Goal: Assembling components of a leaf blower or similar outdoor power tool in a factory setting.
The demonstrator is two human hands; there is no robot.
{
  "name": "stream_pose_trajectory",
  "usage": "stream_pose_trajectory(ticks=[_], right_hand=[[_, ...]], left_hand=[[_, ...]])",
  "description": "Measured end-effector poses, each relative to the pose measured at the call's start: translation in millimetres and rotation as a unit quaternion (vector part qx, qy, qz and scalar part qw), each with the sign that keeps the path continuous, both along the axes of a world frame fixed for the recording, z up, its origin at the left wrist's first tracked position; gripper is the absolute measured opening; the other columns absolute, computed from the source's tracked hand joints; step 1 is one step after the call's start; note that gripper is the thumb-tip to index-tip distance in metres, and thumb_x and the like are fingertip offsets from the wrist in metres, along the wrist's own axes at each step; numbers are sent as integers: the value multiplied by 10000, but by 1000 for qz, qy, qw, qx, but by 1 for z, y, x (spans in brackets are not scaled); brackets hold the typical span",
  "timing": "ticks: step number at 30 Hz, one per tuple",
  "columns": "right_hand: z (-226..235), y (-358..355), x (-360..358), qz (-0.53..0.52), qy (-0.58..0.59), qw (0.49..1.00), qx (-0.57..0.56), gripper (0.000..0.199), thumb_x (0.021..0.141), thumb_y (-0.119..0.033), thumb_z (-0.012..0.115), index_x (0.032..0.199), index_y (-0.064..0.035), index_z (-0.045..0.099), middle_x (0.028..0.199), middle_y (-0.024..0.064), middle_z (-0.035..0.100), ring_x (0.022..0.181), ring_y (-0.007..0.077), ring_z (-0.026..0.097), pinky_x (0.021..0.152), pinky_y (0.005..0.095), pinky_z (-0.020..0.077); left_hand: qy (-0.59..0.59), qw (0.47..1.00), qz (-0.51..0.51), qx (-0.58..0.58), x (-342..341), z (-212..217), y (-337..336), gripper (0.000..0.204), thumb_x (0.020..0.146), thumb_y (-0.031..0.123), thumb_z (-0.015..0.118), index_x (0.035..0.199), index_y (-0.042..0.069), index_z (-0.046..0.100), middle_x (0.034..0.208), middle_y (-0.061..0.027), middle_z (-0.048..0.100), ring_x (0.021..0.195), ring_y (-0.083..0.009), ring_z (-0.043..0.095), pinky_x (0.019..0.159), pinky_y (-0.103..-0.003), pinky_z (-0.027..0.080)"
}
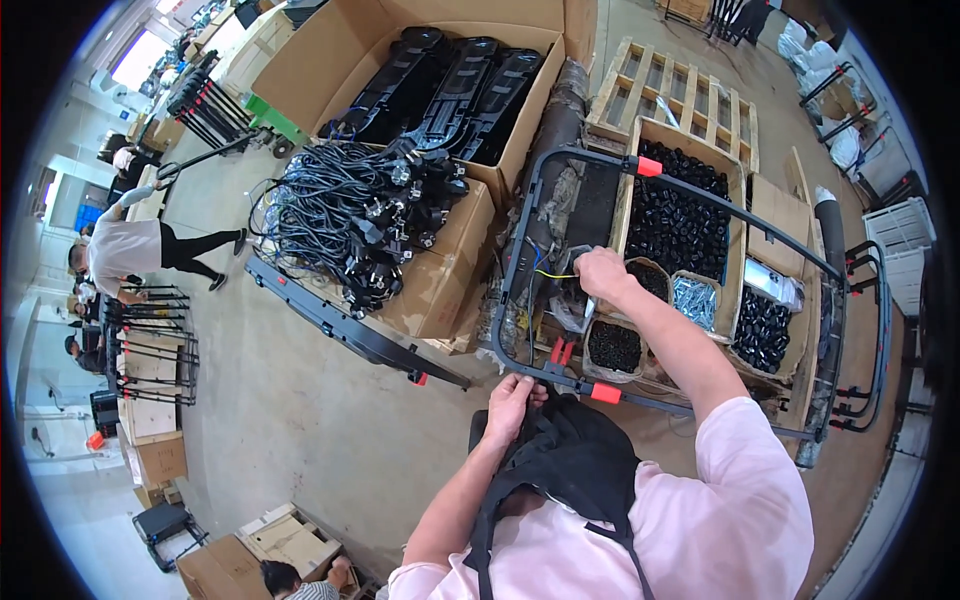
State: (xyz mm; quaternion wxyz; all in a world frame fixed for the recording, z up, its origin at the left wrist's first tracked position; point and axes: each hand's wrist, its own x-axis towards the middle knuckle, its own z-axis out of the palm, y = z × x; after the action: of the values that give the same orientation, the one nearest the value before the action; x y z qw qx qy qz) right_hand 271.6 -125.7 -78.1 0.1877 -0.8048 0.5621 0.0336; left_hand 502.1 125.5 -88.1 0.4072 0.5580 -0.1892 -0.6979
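A large black tubular frame (745, 212) with red sleeves lies across the work area in front of me. At its near left corner my left hand (509, 405) is closed, thumb and fingers pinching at the tube. My right hand (603, 276) reaches inside the frame, its fingers drawn together. A yellow-green wire (553, 274) runs up to those fingertips; what they grip is too small to make out. Blue wires lie beside it, near the frame's left side. A red bracket (561, 352) sits on the near tube, right of my left hand.
Boxes of black plastic parts (677, 215), silver bolts (694, 301) and small dark fasteners (614, 346) lie under the frame. Leftward, bundled black power cables (345, 215) cover a carton. Behind are a big carton (300, 75) of black panels and a wooden pallet (668, 92). Other people work at left.
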Motion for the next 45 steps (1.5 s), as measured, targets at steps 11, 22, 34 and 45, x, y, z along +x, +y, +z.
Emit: stream_pose_trajectory(ticks=[11,22,34,45], right_hand=[[-119,0,47,94,243,962,76,219,954,-235,641,1022,-190,845,1091,42,816,999,236,786,766,407,580],[-107,-14,33,-13,120,992,40,215,888,-229,649,897,-99,821,998,195,790,984,345,778,806,438,638],[-57,-5,31,-133,-2,990,38,273,849,-178,634,994,-4,786,1071,274,752,1094,435,719,981,494,580],[-7,18,28,-163,-28,986,-4,260,840,-106,601,1044,-42,750,1088,266,747,1075,434,717,952,515,570]], left_hand=[[39,997,58,21,-8,-5,4,179,1097,205,582,1052,38,628,951,-85,738,854,-184,712,782,-326,584],[49,997,48,21,-4,-12,5,189,1090,211,597,1010,48,651,976,-78,763,869,-164,719,820,-318,576],[55,998,6,22,5,-11,-3,190,1093,188,593,1030,22,659,988,-90,748,834,-176,707,821,-329,585],[-13,1000,-6,-18,0,-10,0,185,1085,177,602,1029,18,678,974,-94,763,828,-169,714,782,-320,583]])
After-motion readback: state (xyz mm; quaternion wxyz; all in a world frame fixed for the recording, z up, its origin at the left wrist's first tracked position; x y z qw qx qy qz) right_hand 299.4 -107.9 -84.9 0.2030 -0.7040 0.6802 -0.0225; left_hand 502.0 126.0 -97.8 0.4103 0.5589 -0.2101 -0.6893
